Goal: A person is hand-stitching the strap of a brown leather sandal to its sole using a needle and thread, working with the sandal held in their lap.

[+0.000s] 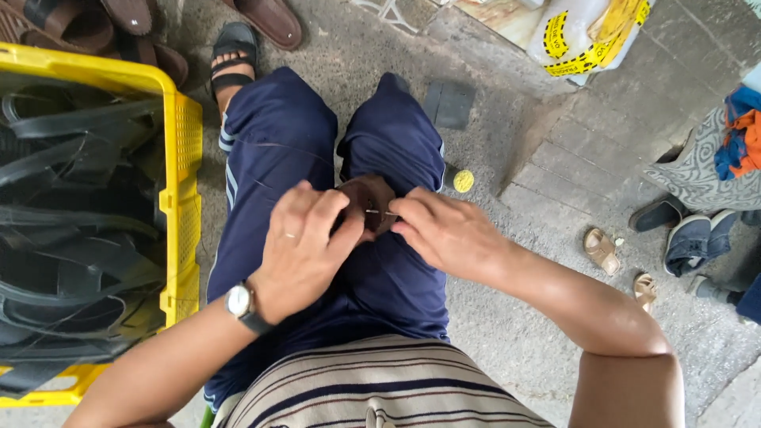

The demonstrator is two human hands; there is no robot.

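I sit with my knees apart in dark blue trousers point(277, 135). On my lap, both hands meet on a small dark brown leather piece point(369, 198). My left hand point(305, 246), with a ring and a wristwatch, grips its left side. My right hand point(444, 230) pinches a thin metal needle point(379, 212) at the piece's right edge. A fine thread point(269, 188) runs left across my thigh. Most of the leather piece is hidden by my fingers.
A yellow plastic crate point(181, 198) full of black rubber strips stands at my left. Sandals point(269, 20) lie at the top, my foot in a black sandal point(232, 51). A small yellow round object point(463, 181), small sandals point(601, 250) and shoes point(688, 242) lie on the concrete at right.
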